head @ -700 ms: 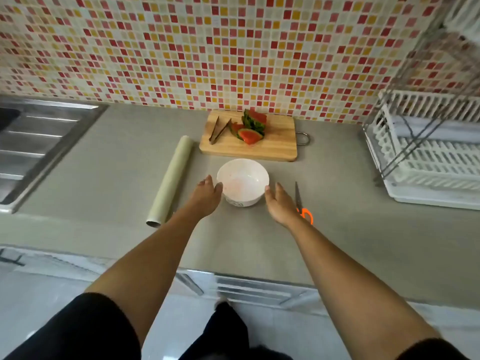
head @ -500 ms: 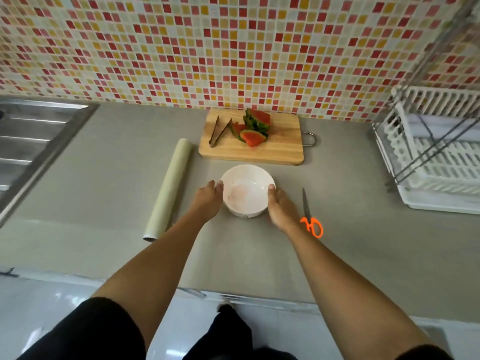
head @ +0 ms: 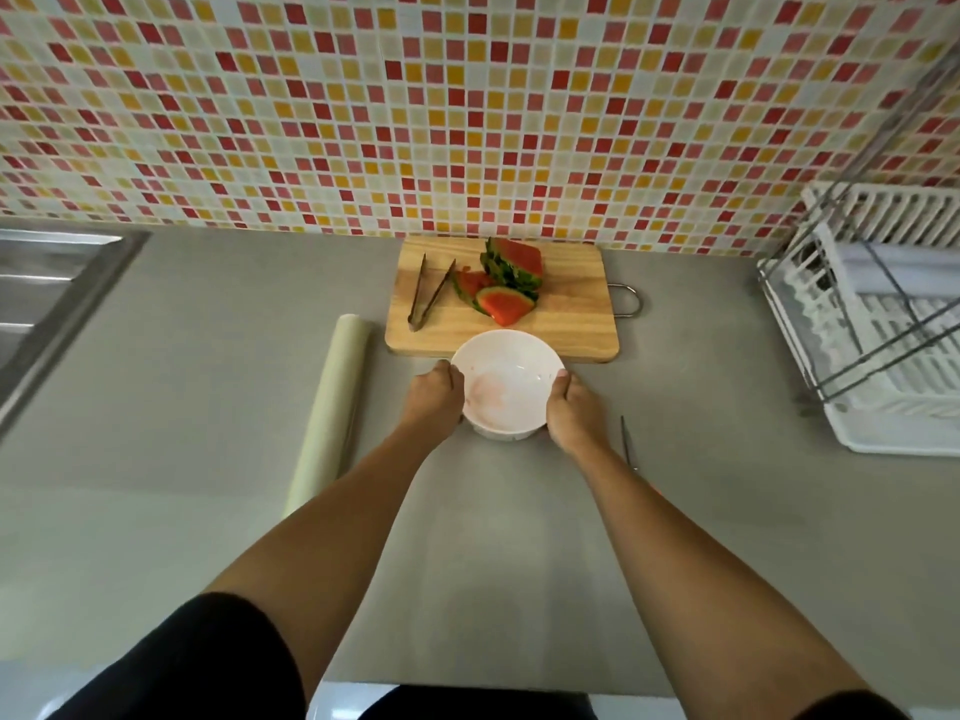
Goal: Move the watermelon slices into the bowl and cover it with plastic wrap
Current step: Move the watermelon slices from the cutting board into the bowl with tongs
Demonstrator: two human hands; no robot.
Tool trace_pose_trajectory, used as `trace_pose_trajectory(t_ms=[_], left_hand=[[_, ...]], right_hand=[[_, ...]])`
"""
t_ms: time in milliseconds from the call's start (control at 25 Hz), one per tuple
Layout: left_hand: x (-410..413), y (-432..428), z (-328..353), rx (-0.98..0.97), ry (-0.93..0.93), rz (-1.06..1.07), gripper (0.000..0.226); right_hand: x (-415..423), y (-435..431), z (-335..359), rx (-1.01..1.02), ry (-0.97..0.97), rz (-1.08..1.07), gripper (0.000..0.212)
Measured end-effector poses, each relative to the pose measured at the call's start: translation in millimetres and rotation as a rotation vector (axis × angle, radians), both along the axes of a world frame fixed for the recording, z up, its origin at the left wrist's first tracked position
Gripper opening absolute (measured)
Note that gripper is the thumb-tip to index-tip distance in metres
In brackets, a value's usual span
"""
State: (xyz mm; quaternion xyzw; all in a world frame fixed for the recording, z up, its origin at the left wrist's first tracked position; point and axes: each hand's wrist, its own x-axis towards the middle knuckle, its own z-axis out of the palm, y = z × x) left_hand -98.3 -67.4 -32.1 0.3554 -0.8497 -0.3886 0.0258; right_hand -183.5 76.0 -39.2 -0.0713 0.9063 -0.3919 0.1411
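Observation:
A white bowl (head: 506, 379) with nothing in it stands on the grey counter, just in front of a wooden cutting board (head: 566, 324). My left hand (head: 434, 400) grips the bowl's left side and my right hand (head: 571, 407) grips its right side. Several watermelon slices (head: 506, 283) with green rind lie on the board, with metal tongs (head: 428, 291) to their left. A roll of plastic wrap (head: 332, 407) lies lengthwise on the counter to the left of the bowl.
Scissors (head: 628, 441) lie right of my right arm, partly hidden by it. A white dish rack (head: 883, 324) stands at the right, a steel sink (head: 47, 288) at the left. A mosaic tile wall (head: 467, 111) rises behind the board.
Both hands closed in from beside the bowl and took hold of its sides. The bowl now sits closer to the cutting board.

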Motion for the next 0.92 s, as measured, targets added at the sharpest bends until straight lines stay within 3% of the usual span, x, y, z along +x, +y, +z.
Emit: trace_pose_trajectory(t_ms=[160,280,480,640,920], left_hand=[[-1,-3,-5,-0.004,0.043,0.032,0.041],[-17,-25,0,-0.133,0.078,0.151,0.043],[-76,-84,-1,-0.485,-0.227,0.005,0.049],[-102,-102,-17,-0.474,-0.365,-0.003,0.052],[-107,-108,-17,-0.397,-0.289,0.075,0.036]], right_hand=[[-2,-1,-5,0.015,0.011,-0.005,0.043],[-4,-1,-6,0.023,0.004,-0.005,0.043],[-4,1,-13,-0.037,0.046,0.004,0.042],[-6,0,-19,-0.034,0.046,-0.009,0.042],[-7,-2,-23,-0.012,0.091,-0.020,0.041]])
